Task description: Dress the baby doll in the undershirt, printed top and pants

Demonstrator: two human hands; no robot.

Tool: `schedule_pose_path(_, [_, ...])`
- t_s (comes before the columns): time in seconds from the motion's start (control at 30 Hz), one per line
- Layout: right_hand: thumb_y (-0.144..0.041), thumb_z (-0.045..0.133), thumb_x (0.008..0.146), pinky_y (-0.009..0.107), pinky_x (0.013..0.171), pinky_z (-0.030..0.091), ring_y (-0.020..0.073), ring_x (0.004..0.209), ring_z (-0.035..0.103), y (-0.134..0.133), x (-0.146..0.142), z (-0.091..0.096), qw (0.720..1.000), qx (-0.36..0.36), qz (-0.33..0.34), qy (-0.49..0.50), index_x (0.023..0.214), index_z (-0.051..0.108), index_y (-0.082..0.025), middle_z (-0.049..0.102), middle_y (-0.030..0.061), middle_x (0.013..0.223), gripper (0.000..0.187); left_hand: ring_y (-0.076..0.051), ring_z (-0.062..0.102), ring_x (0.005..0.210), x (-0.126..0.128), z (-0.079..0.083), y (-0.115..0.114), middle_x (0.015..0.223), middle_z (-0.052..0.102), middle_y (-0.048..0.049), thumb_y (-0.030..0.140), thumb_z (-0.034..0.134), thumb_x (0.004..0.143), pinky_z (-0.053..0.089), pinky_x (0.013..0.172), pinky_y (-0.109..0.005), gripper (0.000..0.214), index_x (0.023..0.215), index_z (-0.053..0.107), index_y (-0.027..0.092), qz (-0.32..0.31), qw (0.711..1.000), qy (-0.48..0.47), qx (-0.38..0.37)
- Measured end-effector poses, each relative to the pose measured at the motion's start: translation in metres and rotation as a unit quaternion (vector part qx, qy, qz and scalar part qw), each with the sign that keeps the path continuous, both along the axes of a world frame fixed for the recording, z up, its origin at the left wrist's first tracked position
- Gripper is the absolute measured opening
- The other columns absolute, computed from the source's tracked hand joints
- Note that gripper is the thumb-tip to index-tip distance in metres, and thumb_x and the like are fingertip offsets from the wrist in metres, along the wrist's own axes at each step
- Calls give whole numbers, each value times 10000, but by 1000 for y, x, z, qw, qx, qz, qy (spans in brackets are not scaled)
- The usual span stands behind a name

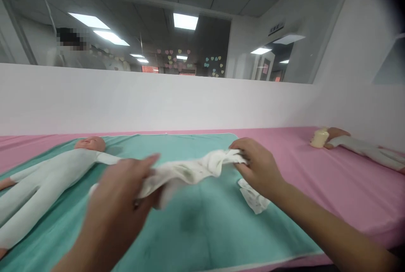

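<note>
"Type of premises?"

"Infant-care training room, by appearance."

"Evidence?"

"Two white infant manikins (53, 183) (367, 149) lying on a pink-sheeted table (351, 187), a teal cloth mat (196, 230), and a glass partition (190, 40) with paper hearts (172, 59)."

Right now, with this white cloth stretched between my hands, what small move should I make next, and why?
Probably lower the white cloth onto the teal mat beside the baby doll: your left hand and right hand hold it taut above the mat.
</note>
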State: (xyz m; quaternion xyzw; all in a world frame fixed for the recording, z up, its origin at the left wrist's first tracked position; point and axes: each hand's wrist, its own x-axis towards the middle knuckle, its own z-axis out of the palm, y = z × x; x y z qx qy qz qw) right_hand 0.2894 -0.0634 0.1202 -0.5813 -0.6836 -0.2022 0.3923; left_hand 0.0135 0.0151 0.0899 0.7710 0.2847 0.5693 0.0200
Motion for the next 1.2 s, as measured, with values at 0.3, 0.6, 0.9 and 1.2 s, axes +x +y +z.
schedule_pose_path(0.3, [-130,448,697,253,538,309,135,614,465,13,-50,18,993,-92,64,42,837,509,-247,574,-31,743,192,-153,548,653,33,-19,-23,701,572,19,339,524,787,434,599,-270,123,747,504,224,-145,922,27,-357])
schedule_pose_path(0.6, [-11,388,665,284,585,306,179,791,513,-11,-54,30,990,-9,42,-136,905,551,-228,603,29,946,362,-190,567,724,49,3,-24,822,613,-4,197,502,751,379,582,-265,261,1002,554,243,68,982,116,-136])
schedule_pose_path(0.9, [-123,456,728,241,559,347,153,704,507,-25,1,44,921,-360,126,73,774,530,-217,567,-1,805,128,-183,585,758,2,74,9,912,648,9,144,420,690,410,612,-252,326,937,601,254,100,960,194,-176])
schedule_pose_path(1.2, [-384,698,648,221,538,397,126,662,531,-59,3,50,738,-496,351,294,832,526,-173,531,-6,766,328,-169,602,610,-8,99,-32,706,668,32,274,546,680,414,485,-214,186,837,644,259,13,938,130,-322])
